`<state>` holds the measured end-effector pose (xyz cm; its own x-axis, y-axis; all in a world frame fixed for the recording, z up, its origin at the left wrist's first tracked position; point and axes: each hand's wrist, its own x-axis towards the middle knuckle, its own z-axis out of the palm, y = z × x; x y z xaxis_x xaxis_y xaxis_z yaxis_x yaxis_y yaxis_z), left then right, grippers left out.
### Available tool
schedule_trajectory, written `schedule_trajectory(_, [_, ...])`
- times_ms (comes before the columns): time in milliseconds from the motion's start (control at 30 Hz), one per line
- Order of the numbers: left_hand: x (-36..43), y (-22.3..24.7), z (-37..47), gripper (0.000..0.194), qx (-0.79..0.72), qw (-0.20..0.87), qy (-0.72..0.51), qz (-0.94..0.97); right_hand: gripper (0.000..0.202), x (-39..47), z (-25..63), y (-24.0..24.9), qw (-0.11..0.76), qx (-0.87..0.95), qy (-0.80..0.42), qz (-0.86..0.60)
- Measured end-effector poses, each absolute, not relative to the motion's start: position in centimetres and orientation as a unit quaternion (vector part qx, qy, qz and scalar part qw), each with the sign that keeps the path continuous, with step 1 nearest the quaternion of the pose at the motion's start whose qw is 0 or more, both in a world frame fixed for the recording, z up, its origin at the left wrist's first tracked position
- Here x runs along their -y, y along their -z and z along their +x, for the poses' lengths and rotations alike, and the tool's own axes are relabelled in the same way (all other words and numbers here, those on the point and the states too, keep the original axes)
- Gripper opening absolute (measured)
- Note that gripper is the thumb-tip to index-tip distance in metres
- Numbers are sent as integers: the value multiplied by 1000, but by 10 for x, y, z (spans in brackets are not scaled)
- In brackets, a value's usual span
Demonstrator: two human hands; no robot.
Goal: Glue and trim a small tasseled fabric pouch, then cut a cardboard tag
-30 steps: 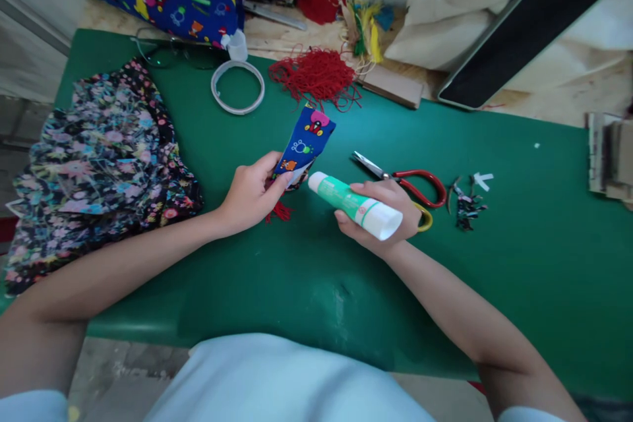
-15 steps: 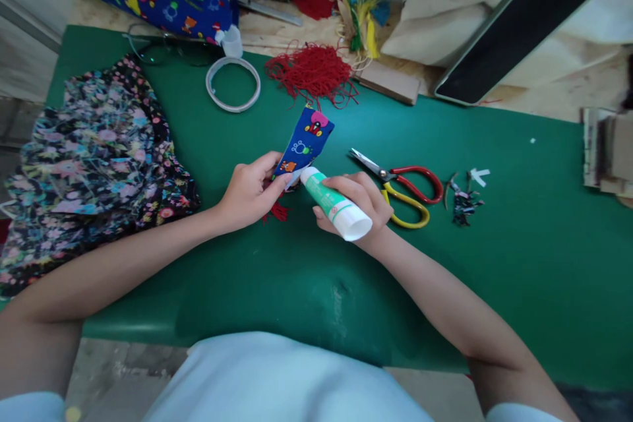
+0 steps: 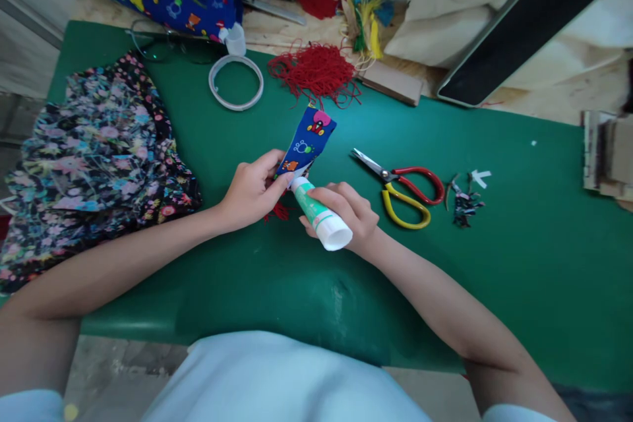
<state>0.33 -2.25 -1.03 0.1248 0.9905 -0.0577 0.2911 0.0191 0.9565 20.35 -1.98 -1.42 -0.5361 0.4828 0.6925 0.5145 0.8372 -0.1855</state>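
Note:
Between the thumb and fingers of my left hand [image 3: 254, 191] is a strip of blue cartoon-print fabric [image 3: 307, 138], its free end pointing away from me. A pale edge shows along its lower side, and a red tassel [image 3: 279, 211] hangs beneath it. My right hand [image 3: 349, 211] is wrapped round a green and white glue stick [image 3: 320, 216]. The stick's far end meets the lower edge of the strip, close to my left thumb; its tip is hidden. Scissors [image 3: 395, 184] with one red and one yellow handle lie partly spread to the right of my right hand.
Floral fabric [image 3: 109, 151] covers the table's left side. Behind my hands are a tape roll [image 3: 211, 82], glasses [image 3: 148, 46], a white cap [image 3: 235, 41], red threads [image 3: 316, 72] and a cardboard piece [image 3: 390, 82]. Fabric scraps [image 3: 465, 204] lie right; a dark panel [image 3: 539, 26] leans behind.
My right hand and the glue stick have moved left and slightly toward me along the strip's edge. My left hand keeps its hold, nearly still.

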Motion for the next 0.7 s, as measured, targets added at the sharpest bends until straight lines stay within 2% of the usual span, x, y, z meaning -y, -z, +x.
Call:
schedule_trajectory(133, [23,9,4,23,-534,484,-388,575,27,20,204,13,399,880,-21,-257])
schedule_trajectory(267, [23,11,5,24,-512,511,-410,555,26,19,208,13,455,861,-58,-220])
schedule_trajectory(400, [22,12,5,24,-517,505,-416,552,26,17,210,12,495,830,-45,-255])
schedule_trajectory(533, [20,12,4,23,-534,465,-410,574,27,14,208,13,471,825,-27,-312])
schedule_trajectory(700, [18,12,3,23,-535,459,-406,582,29,13,204,17,426,860,-15,-279])
